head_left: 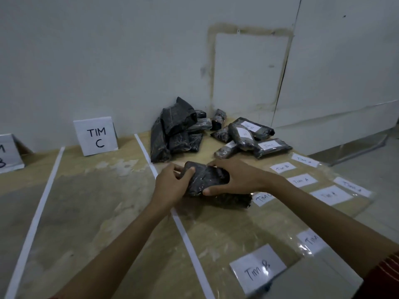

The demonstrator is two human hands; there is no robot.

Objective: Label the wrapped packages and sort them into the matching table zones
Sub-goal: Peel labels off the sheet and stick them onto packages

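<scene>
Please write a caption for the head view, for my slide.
The left hand and right hand grip a black wrapped package over the table, near paper labels and the TIM C sign.

Wooden table (97,201) with worn pale patches, its back edge against the wall. Two white tape strips split it into zones: left strip (36,212), middle strip (187,240). A standing card reading TIM C (96,138) sits at the back between the strips. Another card (8,152) is cut off at the left edge. Right of the middle strip, a pile of unlabelled black packages (172,134) at the back, labelled packages (248,137) heaped just beside it. One flat black package (228,200) lies nearer. Clear plastic sheet (216,229) over the right side, with handwritten paper labels (258,268) reading Tim A, Tim B; on top or under, cannot tell.
</scene>
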